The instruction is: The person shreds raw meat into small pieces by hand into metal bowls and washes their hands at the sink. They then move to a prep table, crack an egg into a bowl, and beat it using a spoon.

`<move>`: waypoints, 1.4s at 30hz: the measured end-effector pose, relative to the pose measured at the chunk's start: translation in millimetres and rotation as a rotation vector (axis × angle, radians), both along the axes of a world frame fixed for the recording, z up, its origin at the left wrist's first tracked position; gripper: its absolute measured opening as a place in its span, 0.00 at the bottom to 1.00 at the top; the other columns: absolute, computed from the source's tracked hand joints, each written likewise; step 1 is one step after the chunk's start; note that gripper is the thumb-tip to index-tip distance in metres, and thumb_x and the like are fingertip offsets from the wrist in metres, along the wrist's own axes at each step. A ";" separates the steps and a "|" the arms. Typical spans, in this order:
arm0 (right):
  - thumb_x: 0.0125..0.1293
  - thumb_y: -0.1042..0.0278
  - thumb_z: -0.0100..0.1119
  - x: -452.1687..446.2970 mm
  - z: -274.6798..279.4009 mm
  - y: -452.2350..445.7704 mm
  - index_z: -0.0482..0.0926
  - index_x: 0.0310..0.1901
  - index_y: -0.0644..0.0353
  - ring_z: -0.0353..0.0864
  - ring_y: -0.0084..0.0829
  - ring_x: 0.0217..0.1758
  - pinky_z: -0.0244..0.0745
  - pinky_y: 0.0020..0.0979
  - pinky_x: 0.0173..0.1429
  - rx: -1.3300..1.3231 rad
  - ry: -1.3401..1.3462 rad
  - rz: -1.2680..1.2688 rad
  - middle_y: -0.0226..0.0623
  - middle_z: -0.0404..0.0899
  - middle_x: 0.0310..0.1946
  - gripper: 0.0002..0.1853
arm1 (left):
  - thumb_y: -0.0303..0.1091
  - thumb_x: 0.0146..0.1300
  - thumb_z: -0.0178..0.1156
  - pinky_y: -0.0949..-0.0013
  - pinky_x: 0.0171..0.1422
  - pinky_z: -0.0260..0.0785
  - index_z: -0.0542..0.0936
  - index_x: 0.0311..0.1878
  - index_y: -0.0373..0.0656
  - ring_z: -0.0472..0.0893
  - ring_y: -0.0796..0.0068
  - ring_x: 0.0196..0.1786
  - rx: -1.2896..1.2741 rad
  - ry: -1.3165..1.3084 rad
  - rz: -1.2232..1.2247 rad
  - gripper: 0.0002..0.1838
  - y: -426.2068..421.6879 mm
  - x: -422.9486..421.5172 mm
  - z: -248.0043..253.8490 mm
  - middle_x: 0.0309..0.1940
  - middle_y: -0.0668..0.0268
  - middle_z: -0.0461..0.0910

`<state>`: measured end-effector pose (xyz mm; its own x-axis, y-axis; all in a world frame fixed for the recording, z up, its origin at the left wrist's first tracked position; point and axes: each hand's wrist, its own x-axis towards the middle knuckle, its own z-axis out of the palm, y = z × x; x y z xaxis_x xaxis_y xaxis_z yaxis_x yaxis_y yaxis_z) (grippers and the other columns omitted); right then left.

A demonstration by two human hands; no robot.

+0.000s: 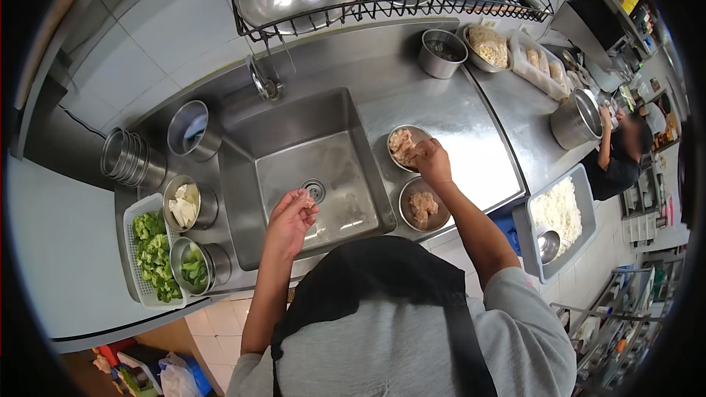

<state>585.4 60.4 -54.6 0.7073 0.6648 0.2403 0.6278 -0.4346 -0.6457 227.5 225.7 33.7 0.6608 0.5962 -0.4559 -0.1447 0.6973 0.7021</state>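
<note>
Over the front of the steel sink [294, 169], my left hand [289, 222] is closed, with a small piece of raw meat [307, 199] between its fingertips. My right hand [432, 162] reaches to the right edge of a metal bowl of raw meat pieces [402, 148]. Its fingers are pinched at the meat, and what they grip is hidden from this angle. Just in front of that bowl stands a second metal bowl [407, 219] with a smaller heap of raw meat [423, 208] in it.
A basket of broccoli [152, 257], tubs of pale slices [184, 204] and leafy greens [194, 268] stand left of the sink. The faucet [266, 87] rises behind it. At right are a bin of white food [557, 213], a large pot [577, 119] and another person [621, 154].
</note>
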 end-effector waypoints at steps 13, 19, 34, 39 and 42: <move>0.65 0.81 0.57 -22.7 66.9 16.4 0.77 0.56 0.68 0.86 0.38 0.45 0.81 0.37 0.53 0.623 1.196 0.043 0.43 0.85 0.48 0.17 | 0.39 0.76 0.60 0.75 0.50 0.71 0.77 0.65 0.44 0.81 0.78 0.49 0.132 0.013 -0.282 0.19 -6.0 49.1 16.1 0.47 0.72 0.81; 0.73 0.77 0.53 -97.3 137.4 31.7 0.75 0.60 0.72 0.86 0.41 0.57 0.80 0.40 0.67 0.674 1.584 0.321 0.48 0.82 0.58 0.16 | 0.32 0.69 0.70 0.75 0.53 0.72 0.70 0.72 0.39 0.78 0.82 0.54 0.413 -0.132 -0.223 0.31 -28.6 98.7 32.7 0.54 0.72 0.78; 0.70 0.70 0.68 -135.7 174.9 15.3 0.83 0.54 0.64 0.84 0.25 0.45 0.80 0.30 0.51 0.182 0.312 0.569 0.34 0.85 0.44 0.14 | 0.29 0.68 0.67 0.77 0.32 0.69 0.83 0.50 0.41 0.82 0.81 0.34 0.483 0.002 -0.205 0.10 -18.5 70.2 37.9 0.35 0.68 0.84; 0.72 0.64 0.67 -136.3 177.1 5.7 0.85 0.51 0.65 0.84 0.24 0.41 0.80 0.29 0.46 0.116 0.573 0.406 0.35 0.86 0.42 0.14 | 0.28 0.67 0.66 0.76 0.31 0.70 0.81 0.50 0.42 0.83 0.80 0.34 0.402 -0.037 -0.177 0.10 -4.6 67.5 43.0 0.38 0.68 0.83; 0.73 0.63 0.67 -124.9 172.9 1.7 0.85 0.51 0.64 0.84 0.22 0.40 0.80 0.27 0.46 0.237 0.971 0.414 0.32 0.87 0.42 0.13 | 0.27 0.67 0.68 0.77 0.33 0.71 0.80 0.52 0.42 0.83 0.80 0.36 0.480 -0.045 -0.183 0.12 -0.5 65.3 51.8 0.40 0.68 0.83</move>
